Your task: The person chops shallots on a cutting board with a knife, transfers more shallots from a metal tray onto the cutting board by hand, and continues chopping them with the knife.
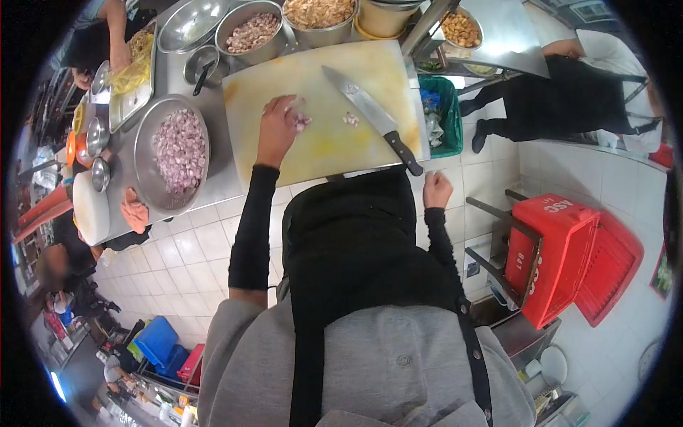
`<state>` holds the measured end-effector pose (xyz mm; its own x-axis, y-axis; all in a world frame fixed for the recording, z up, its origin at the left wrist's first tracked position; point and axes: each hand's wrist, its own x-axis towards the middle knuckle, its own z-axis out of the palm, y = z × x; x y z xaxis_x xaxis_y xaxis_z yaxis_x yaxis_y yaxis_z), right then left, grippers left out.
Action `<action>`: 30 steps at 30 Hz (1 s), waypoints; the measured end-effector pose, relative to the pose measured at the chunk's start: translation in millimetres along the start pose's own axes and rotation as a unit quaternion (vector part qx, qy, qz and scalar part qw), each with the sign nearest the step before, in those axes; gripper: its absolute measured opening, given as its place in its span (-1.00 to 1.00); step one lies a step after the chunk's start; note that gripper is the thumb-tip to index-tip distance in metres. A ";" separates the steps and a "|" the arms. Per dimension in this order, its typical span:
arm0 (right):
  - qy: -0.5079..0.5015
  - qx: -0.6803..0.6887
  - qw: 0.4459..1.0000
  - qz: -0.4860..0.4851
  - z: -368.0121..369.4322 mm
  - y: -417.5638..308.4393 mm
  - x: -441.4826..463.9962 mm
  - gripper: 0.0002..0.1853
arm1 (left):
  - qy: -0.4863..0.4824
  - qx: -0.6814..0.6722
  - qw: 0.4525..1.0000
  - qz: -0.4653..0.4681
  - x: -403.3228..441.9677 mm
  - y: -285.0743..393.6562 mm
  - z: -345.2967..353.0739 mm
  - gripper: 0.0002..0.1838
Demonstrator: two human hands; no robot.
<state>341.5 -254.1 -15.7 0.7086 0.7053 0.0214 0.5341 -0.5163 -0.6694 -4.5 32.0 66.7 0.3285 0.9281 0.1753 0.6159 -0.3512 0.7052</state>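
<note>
My left hand (277,129) is over the white cutting board (284,75), fingers curled in around some chopped shallot pieces (302,123). A smaller pile of chopped shallot (351,119) lies to its right. The big kitchen knife (371,107) rests flat on the board's right side, its black handle reaching past the near edge. Beyond that handle my right hand (437,190) hangs off the board, closed in a fist with nothing visible in it. Left of the board stands a perforated metal colander (147,153) full of chopped shallots.
Metal bowls (226,44) of chopped food line the far side. A green bin (448,117) stands right of the board. A red cooler box (548,242) sits lower right. Another person (569,92) stands at right; a co-worker's hand (119,55) works at upper left.
</note>
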 end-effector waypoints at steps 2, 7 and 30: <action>-0.027 -0.004 0.998 -0.053 -26.7 -69.3 21.8 -0.65 | -0.043 -0.033 0.999 0.001 19.6 -13.7 14.5 -0.75; -0.181 -0.070 0.953 -0.234 -18.1 -122.2 49.3 -0.72 | -0.097 0.132 0.986 0.006 33.9 2.6 36.2 -0.84; -0.342 -0.041 0.933 -0.104 -10.1 -162.9 -13.1 -0.68 | -0.069 -0.030 0.989 0.128 -28.0 15.3 59.6 -0.65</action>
<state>249.9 -184.1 100.6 0.1404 0.9249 -0.3534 0.6801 -0.3495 -0.6444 38.4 -6.7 31.7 0.5646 0.7828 0.2615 0.4581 -0.5608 0.6897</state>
